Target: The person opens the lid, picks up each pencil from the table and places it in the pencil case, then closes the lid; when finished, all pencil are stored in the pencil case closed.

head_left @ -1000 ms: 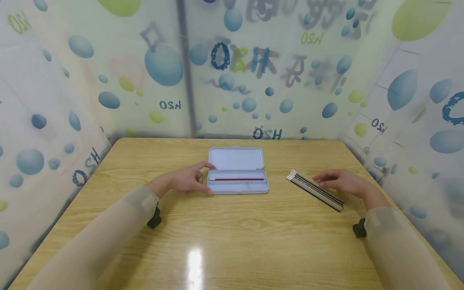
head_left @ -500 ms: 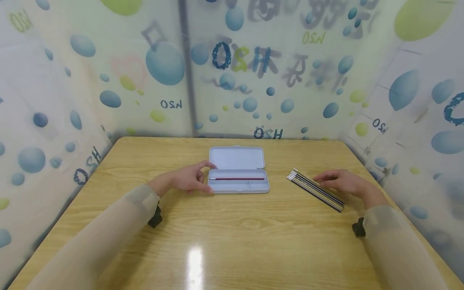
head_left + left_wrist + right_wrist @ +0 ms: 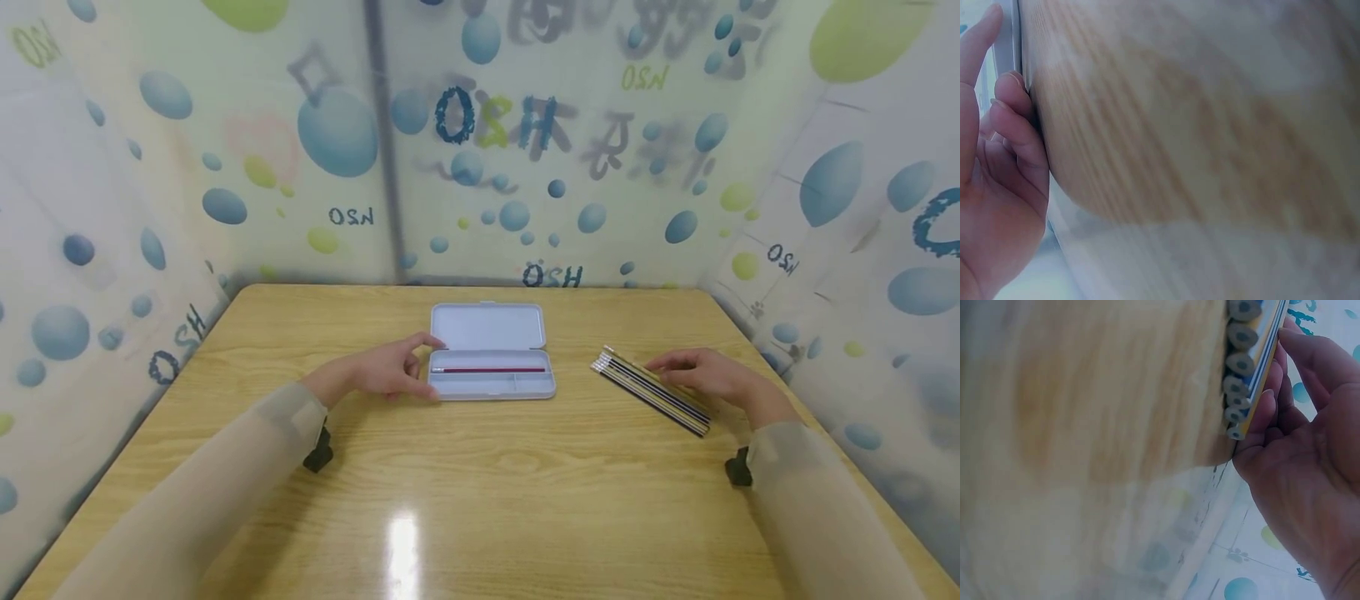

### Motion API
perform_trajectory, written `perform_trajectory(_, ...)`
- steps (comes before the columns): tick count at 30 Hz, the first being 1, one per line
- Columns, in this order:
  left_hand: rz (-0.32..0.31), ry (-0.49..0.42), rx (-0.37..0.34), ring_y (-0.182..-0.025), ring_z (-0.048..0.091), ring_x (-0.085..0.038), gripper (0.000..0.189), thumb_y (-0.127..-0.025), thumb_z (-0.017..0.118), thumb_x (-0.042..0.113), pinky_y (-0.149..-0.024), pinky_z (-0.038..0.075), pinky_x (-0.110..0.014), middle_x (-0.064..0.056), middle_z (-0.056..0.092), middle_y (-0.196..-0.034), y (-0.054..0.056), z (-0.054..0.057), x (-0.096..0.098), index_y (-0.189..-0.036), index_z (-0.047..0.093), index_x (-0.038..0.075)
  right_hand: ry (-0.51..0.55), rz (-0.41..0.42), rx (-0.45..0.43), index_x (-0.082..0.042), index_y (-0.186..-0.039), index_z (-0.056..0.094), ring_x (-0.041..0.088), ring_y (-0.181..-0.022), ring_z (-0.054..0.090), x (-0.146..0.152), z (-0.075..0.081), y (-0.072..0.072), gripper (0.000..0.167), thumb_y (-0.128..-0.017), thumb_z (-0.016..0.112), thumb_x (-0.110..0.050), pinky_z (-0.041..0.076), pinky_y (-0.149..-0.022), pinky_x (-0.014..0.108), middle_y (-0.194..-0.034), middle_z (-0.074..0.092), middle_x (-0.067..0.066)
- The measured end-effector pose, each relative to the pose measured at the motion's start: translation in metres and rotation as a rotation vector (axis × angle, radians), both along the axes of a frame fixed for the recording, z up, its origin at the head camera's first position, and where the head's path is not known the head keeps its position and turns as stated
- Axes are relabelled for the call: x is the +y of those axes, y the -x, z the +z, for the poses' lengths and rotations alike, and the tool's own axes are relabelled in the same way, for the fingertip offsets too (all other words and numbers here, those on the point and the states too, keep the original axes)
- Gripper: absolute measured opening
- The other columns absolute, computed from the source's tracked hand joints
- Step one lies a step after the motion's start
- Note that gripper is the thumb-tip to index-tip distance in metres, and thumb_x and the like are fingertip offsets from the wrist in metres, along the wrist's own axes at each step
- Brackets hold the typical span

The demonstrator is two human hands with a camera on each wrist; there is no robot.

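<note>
A pale pencil case (image 3: 487, 387) lies open on the table, its lid (image 3: 487, 327) tipped back. One red pencil (image 3: 495, 370) lies lengthwise in it. My left hand (image 3: 386, 370) holds the case's left end, index finger near the hinge and thumb at the front corner, the other fingers curled. To the right, several striped pencils (image 3: 651, 395) lie side by side at a slant, white-and-silver ends toward the case. My right hand (image 3: 705, 373) pinches the outermost pencil (image 3: 624, 358) on their far side. In the right wrist view, the row's blunt ends (image 3: 1241, 364) show beside my thumb (image 3: 1313, 353).
The wooden table (image 3: 480, 483) stretches toward me in front of the case and pencils. Printed curtains (image 3: 480, 192) with bubbles and lettering enclose it at the back and both sides.
The outermost pencil's end has parted slightly from the row, away from me. My right hand has shifted only a little; my left hand and the case stay in place.
</note>
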State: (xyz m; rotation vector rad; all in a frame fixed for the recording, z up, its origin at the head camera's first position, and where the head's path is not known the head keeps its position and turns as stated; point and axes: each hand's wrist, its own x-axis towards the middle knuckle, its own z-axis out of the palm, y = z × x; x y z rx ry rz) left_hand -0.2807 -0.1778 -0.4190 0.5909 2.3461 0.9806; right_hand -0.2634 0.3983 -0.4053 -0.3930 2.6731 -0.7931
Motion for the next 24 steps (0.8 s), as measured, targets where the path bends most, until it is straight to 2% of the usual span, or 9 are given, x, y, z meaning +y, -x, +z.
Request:
perform_trajectory(7, 0.005, -0.004, -0.003, -0.055, 0.046, -0.016, 0.090, -0.095, 0.088, 0.041, -0.056, 0.041, -0.027, -0.002, 0.056, -0.082, -0.0015, -0.0001, -0.0017, -0.165, 0.034, 0.029, 0.018, 0.003, -0.022, -0.013, -0.148, 0.069, 0.038, -0.140, 0.061, -0.0012, -0.0016, 0.0021, 0.041, -0.111, 0.066, -0.032, 0.051, -0.108, 0.045, -0.152, 0.067, 0.017)
perform_trajectory(16, 0.012, -0.002, -0.011, -0.055, 0.045, -0.016, 0.090, -0.094, 0.089, 0.041, -0.056, 0.042, -0.028, -0.001, 0.055, -0.081, -0.0010, -0.0010, -0.0024, -0.165, 0.034, 0.029, 0.032, -0.012, -0.056, -0.011, -0.147, 0.069, 0.032, -0.134, 0.062, -0.0027, -0.0010, 0.0029, 0.041, -0.110, 0.069, -0.027, 0.053, -0.106, 0.042, -0.148, 0.067, 0.018)
perform_trajectory(20, 0.010, 0.000, -0.005, -0.054, 0.046, -0.016, 0.091, -0.094, 0.089, 0.042, -0.056, 0.043, -0.028, -0.001, 0.055, -0.081, 0.0006, -0.0024, -0.0024, -0.165, 0.034, 0.030, 0.010, -0.005, -0.023, -0.010, -0.145, 0.070, 0.026, -0.123, 0.064, -0.0033, 0.0004, 0.0031, 0.039, -0.109, 0.069, -0.025, 0.054, -0.097, 0.035, -0.143, 0.070, 0.018)
perform_trajectory(24, 0.008, 0.001, -0.009, -0.054, 0.046, -0.016, 0.092, -0.094, 0.089, 0.044, -0.056, 0.043, -0.028, -0.002, 0.056, -0.082, 0.0017, -0.0019, -0.0014, -0.166, 0.033, 0.030, -0.019, -0.008, 0.035, -0.007, -0.141, 0.072, 0.021, -0.106, 0.063, -0.0043, 0.0022, 0.0034, 0.036, -0.108, 0.069, -0.021, 0.054, -0.084, 0.031, -0.130, 0.075, 0.017)
